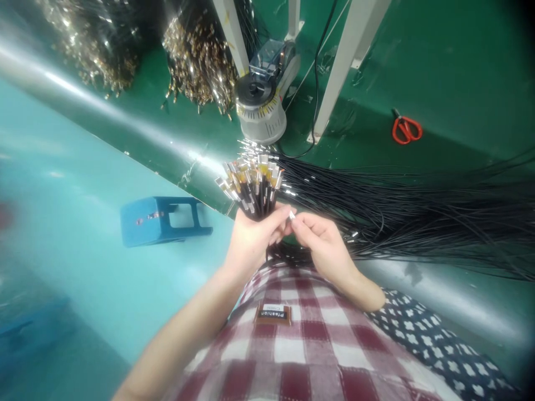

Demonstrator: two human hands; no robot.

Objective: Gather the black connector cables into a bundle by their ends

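Observation:
A bundle of black cables [257,192] with silvery metal ends and yellowish bands stands up out of my left hand [254,231], whose fingers are wrapped round it. Close beside it, my right hand [315,234] pinches a small silver cable end [291,215] between thumb and fingertips, near my left thumb. The rest of that cable is hidden by my hands. Many more loose black cables [401,206] stretch from my hands to the right across the green table, some with silvery ends showing behind the bundle.
A round tape dispenser [261,114] stands just beyond the bundle, near white metal legs [338,67]. Red-handled scissors [406,130] lie at the right on the green table [460,72]. Heaps of metal-ended cables [200,61] lie at the back left. A blue stool [144,221] is below the table edge.

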